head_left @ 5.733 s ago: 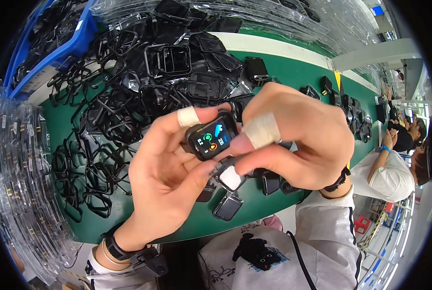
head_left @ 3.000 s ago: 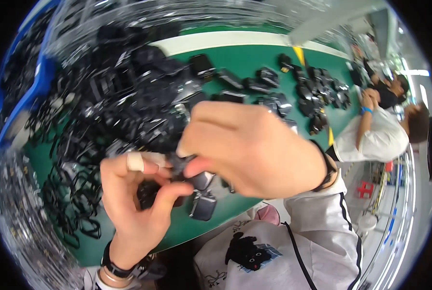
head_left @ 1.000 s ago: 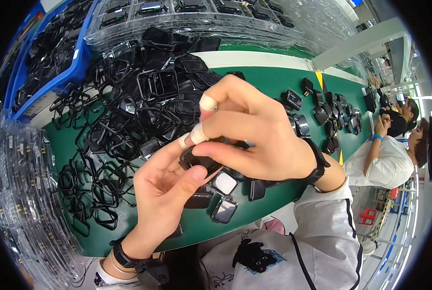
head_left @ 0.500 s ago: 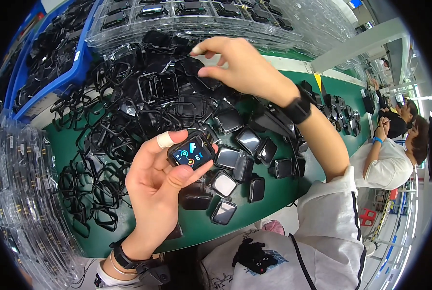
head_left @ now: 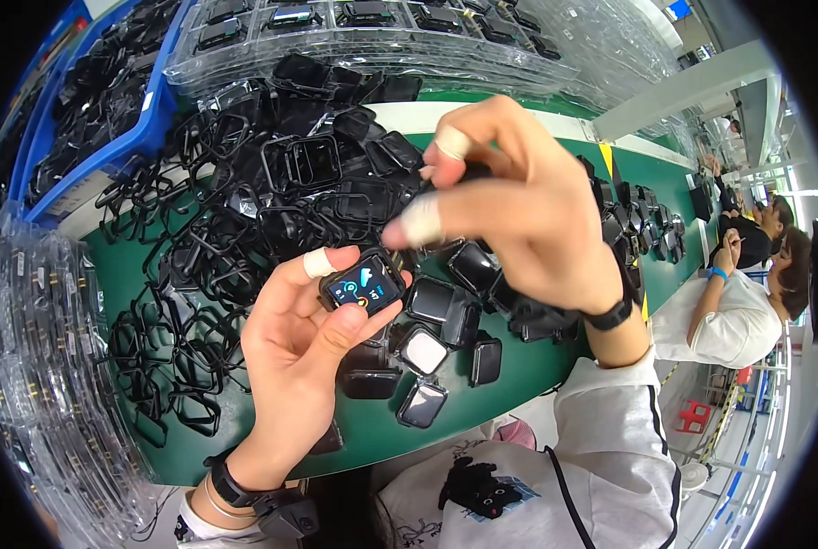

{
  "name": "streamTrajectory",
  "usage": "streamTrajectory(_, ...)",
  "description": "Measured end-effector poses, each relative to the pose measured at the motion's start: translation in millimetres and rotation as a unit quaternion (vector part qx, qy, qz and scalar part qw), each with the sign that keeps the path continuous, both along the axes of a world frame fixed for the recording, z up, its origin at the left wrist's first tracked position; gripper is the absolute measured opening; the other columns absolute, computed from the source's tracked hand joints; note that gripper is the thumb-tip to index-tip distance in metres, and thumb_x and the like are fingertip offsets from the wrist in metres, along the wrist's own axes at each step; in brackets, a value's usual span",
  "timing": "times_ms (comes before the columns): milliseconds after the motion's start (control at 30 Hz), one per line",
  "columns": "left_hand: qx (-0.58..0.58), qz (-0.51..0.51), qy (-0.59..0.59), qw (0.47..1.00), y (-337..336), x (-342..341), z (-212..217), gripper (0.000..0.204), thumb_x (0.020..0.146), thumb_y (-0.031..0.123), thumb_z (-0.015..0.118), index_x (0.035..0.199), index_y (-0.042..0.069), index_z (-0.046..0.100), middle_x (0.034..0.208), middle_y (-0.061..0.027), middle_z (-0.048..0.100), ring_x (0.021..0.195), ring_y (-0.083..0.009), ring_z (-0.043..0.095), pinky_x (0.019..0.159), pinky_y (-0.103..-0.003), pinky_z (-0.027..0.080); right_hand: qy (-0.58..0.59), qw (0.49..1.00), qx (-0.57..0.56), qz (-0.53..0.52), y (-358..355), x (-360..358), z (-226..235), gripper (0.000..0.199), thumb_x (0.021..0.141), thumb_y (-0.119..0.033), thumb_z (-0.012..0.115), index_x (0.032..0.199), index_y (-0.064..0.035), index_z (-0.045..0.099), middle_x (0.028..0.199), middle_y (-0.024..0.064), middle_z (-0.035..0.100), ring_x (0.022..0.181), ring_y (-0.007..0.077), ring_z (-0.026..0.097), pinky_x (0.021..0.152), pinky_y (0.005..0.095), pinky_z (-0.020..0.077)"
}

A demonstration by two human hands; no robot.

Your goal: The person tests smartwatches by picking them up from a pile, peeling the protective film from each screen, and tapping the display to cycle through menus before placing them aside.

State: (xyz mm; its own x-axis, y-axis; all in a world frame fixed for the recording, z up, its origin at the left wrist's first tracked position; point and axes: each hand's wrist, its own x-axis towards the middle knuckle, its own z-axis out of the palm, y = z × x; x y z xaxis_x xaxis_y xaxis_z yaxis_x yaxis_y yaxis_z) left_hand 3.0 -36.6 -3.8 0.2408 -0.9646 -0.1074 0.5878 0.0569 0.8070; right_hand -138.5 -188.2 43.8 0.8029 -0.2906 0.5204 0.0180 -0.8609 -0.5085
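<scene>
My left hand [head_left: 290, 352] holds a black square smartwatch [head_left: 370, 280] with a lit colourful screen, gripped between thumb and fingers. My right hand [head_left: 542, 201] is above the watches to the right, smeared by motion. Light tape wraps its thumb and a finger. Something dark shows between them, but whether it is held is unclear. Below the lit watch lie several dark-screened watches [head_left: 423, 403] on the green table. Black watch frames [head_left: 199, 416] form a tangled heap at the left, and more black pieces [head_left: 301, 165] are piled beyond my left hand.
A blue bin [head_left: 148, 123] full of black parts stands at the far left. Stacked clear trays [head_left: 52, 384] rise at the left edge, and trays with watches [head_left: 363, 55] at the back. More watches [head_left: 642, 215] sit farther right, near other people [head_left: 729, 302].
My right hand has drawn back from the far pile, toward me and to the right. My left hand stays almost in place with the lit smartwatch.
</scene>
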Motion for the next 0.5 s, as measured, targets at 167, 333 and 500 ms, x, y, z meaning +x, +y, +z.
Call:
streamTrajectory(167, -0.008, 0.018, -0.016, 1.000, 1.2, -0.6, -1.5, 0.033, 0.088, -0.006, 0.051, 0.120, -0.004, 0.045, 0.112, -0.0113, 0.055, 0.101, -0.0167, 0.057, 0.089, -0.039, 0.052, -0.118, 0.969, -0.155, 0.150, 2.0, -0.2, -11.6, 0.027, 0.060, 0.003, 0.074, 0.085, 0.0023, 0.065, 0.089, 0.0100, 0.058, 0.082, 0.0302, 0.060, 0.067, 0.0355, 0.0531)
streamTrajectory(333, 0.010, 0.015, -0.033, 0.999, 1.6, 2.6, 0.3, 0.033, 0.088, -0.005, 0.052, 0.120, -0.003, 0.045, 0.112, -0.0089, 0.056, 0.099, -0.0129, 0.057, 0.085, -0.030, 0.053, -0.159, 0.958, -0.159, 0.180, 9.3, -0.9, -16.6, 0.024, 0.059, 0.012, 0.072, 0.073, 0.0036, 0.055, 0.091, 0.0141, 0.058, 0.087, 0.0350, 0.062, 0.065, 0.0376, 0.0586)
streamTrajectory(500, 0.012, 0.015, -0.037, 0.999, 1.7, 3.0, -1.3, 0.033, 0.088, -0.004, 0.053, 0.120, -0.003, 0.045, 0.113, -0.0095, 0.055, 0.099, -0.0131, 0.057, 0.085, -0.030, 0.053, -0.162, 0.959, -0.148, 0.181, 7.4, 0.6, -19.6, 0.026, 0.058, 0.014, 0.071, 0.074, 0.0036, 0.054, 0.090, 0.0150, 0.058, 0.085, 0.0345, 0.063, 0.063, 0.0357, 0.0591)
